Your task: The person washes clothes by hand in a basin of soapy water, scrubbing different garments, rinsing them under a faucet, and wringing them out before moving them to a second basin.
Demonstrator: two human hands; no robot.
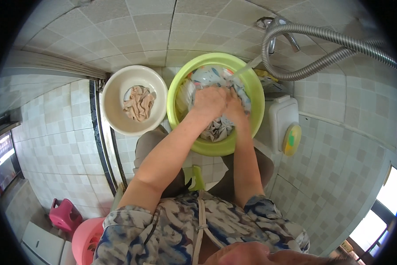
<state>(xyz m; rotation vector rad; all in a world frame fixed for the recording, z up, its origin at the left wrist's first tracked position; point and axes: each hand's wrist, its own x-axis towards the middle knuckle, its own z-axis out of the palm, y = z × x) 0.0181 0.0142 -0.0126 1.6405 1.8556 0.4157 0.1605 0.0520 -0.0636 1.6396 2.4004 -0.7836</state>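
Observation:
A lime-green basin holds wet laundry, with a stream of water running into it from the upper right. Both hands are inside it, close together. My left hand is closed, knuckles up, on a pale patterned cloth with blue and orange marks. Beside it, my right hand grips the same cloth, its fingertips partly hidden in the folds. A grey crumpled cloth lies below my hands, and a pale yellowish piece lies along the left wall.
A cream basin with a crumpled beige cloth stands left, beside a metal door track. A tap and coiled metal hose hang upper right. A white container and yellow-green brush sit at right; a pink stool stands lower left.

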